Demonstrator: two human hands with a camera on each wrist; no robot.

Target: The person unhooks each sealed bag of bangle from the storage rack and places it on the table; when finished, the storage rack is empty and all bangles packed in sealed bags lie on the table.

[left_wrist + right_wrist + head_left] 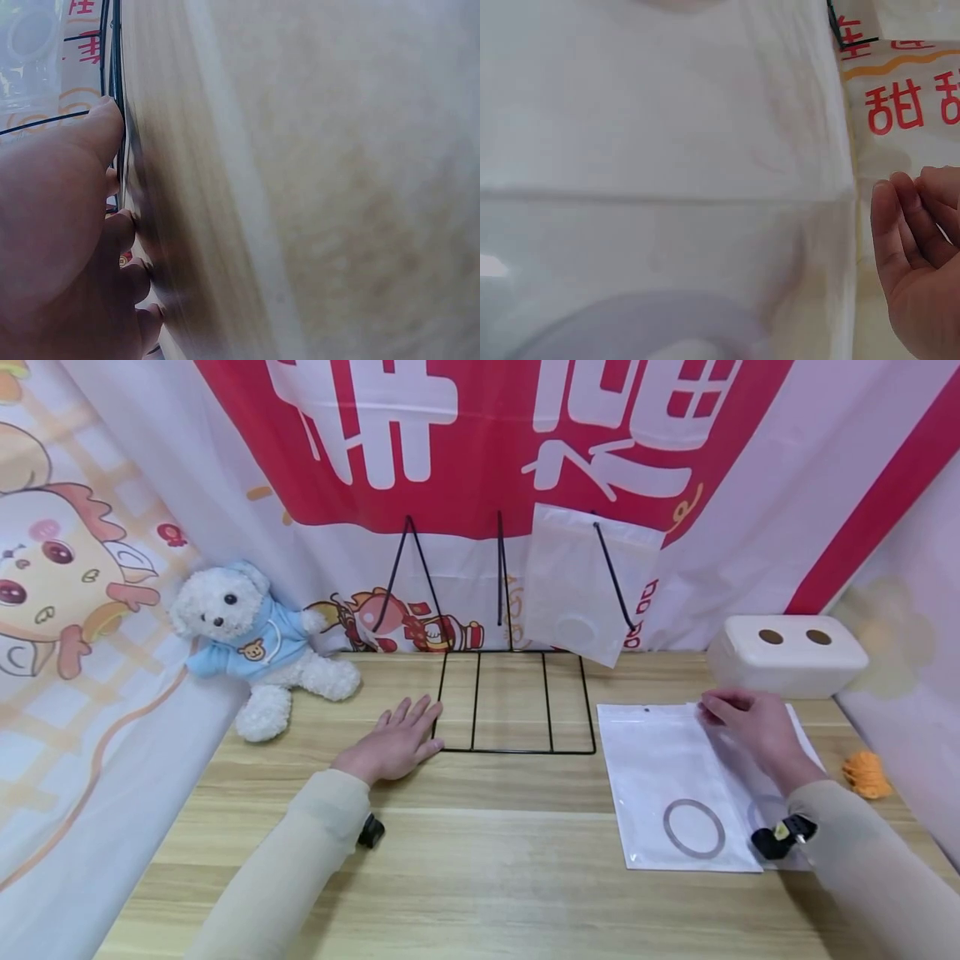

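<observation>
My left hand (393, 743) lies with spread fingers at the left side of a black wire rack (513, 752), its fingertips and thumb touching the base wires. In the left wrist view the left hand (60, 232) is seen edge-on against the wooden table. Two white bags (637, 777), each with a grey ring mark, lie overlapping on the right. Over their top edge is my right hand (757, 735), fingers loosely bent. In the right wrist view a bag (652, 150) lies beside the right hand (922, 277), and no bag shows between its fingertips.
Another white bag (581, 577) hangs on the rack's right prong. A white teddy (262, 643) in a blue hoodie sits at the left. Behind the bags stands a white box (787, 660) with two holes. An orange string bundle (866, 775) lies at the far right.
</observation>
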